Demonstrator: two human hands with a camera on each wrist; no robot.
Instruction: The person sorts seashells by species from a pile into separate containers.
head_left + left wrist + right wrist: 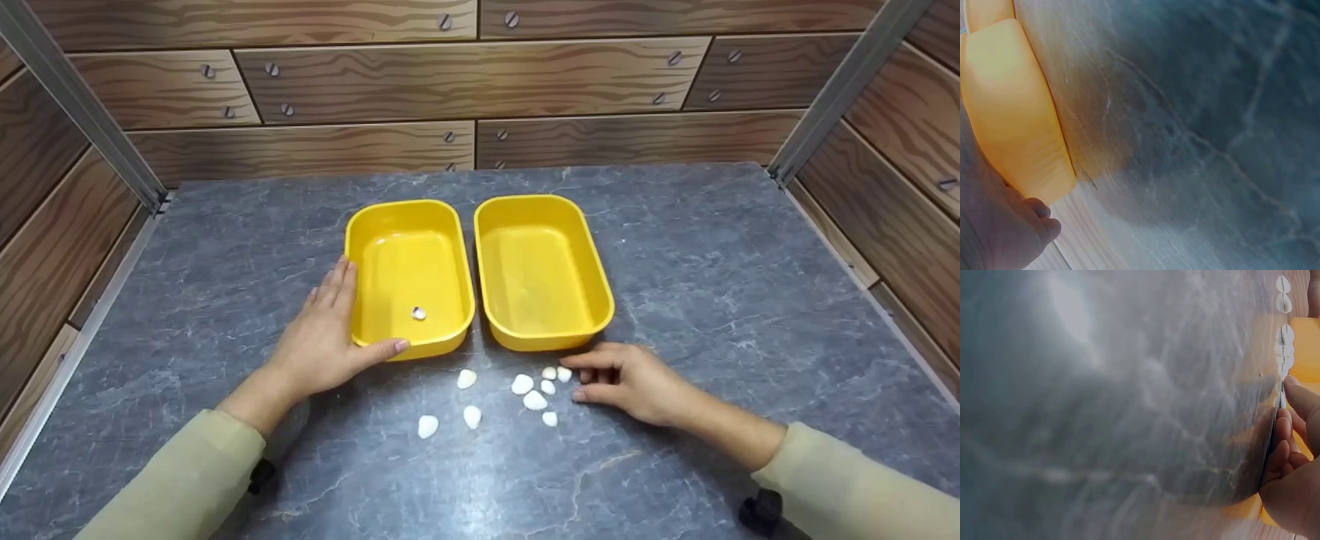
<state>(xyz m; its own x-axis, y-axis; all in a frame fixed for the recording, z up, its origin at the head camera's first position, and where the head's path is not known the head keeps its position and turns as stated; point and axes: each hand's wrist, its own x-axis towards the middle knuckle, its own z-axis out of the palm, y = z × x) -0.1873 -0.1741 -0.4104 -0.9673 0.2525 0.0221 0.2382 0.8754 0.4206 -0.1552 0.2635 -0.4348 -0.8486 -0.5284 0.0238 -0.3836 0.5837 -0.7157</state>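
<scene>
Two yellow plastic trays stand side by side on the table. Along the outer side of the left tray (409, 349) rests my left hand (319, 337), its fingers extended and its thumb over the near rim; in the left wrist view it lies against the yellow wall. A small shiny shell (418, 313) lies on that tray's floor. In front of the right tray (532, 277), my right hand (634, 382) reaches in low, thumb and forefinger apart, the forefinger tip right at a small white shell (564, 374). Several more white shells (535, 400) lie close by.
Three white shells (472, 417) lie spread out further left, in front of the left tray. The grey marbled table (712, 247) is bounded by wood-patterned walls (480, 79) at the back and sides, with metal posts at the corners.
</scene>
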